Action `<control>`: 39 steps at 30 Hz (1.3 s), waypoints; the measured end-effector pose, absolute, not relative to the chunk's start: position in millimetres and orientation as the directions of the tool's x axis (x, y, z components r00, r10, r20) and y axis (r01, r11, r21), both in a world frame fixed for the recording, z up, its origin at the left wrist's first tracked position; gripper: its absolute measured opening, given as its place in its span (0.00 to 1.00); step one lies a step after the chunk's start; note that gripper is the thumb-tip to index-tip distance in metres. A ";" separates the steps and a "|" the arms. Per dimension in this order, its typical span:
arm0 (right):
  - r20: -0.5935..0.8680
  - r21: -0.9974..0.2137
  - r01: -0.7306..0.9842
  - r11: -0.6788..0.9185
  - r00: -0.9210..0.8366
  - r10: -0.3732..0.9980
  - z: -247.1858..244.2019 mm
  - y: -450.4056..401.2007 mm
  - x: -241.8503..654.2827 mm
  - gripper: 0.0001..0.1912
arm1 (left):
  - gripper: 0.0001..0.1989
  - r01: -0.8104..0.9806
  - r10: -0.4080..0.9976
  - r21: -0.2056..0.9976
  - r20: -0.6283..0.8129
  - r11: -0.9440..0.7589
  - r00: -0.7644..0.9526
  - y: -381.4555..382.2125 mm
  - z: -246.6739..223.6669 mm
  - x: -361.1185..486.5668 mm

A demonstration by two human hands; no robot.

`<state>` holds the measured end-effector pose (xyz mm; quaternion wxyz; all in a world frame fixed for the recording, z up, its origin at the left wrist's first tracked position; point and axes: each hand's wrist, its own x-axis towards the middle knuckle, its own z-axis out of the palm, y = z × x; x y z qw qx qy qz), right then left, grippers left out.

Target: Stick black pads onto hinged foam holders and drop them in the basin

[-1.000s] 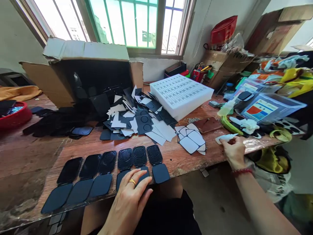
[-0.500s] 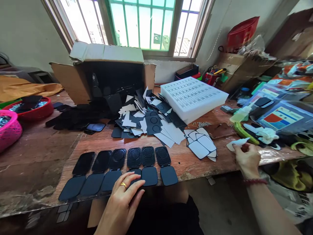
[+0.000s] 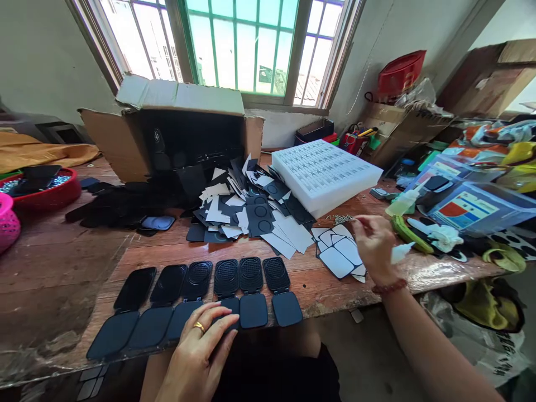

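Our right hand (image 3: 372, 245) pinches beside the heap of tiny shiny metal pieces (image 3: 343, 219).
Its thumb and forefinger look nearly together; we cannot tell whether they hold anything. Our left hand (image 3: 203, 343), fingers slightly parted, rests over the open black hinged rectangular cases (image 3: 253, 310) along the table edge. A careless brush could scatter the loose heap; uneven left-hand pressure could tip a case off.

The bench (image 3: 167, 245) is coloured reddish brown, with wood grain. The foam block (image 3: 322, 173) is seen in white. The cut sheets (image 3: 259, 219) are coloured black and white, some marked with circles. The bracelet (image 3: 389, 287) is dark red.
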<state>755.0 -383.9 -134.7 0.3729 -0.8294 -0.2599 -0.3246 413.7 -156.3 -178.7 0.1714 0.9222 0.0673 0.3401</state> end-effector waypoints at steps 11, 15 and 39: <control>0.559 -0.506 0.608 -0.612 0.772 0.304 -82.6 -248.3 883.9 0.09 | 0.09 0.014 0.212 0.310 0.616 -0.951 0.758 -142.6 -196.6 393.1; 0.499 -0.567 0.543 -0.619 0.825 0.266 -77.0 -230.3 904.2 0.12 | 0.08 0.062 0.257 0.319 0.619 -0.946 0.742 -137.9 -197.7 386.3; 0.461 -0.582 0.792 -0.182 0.507 0.728 -132.7 -300.8 692.1 0.06 | 0.13 0.195 0.378 0.467 0.338 -0.862 0.862 -174.0 -169.7 448.2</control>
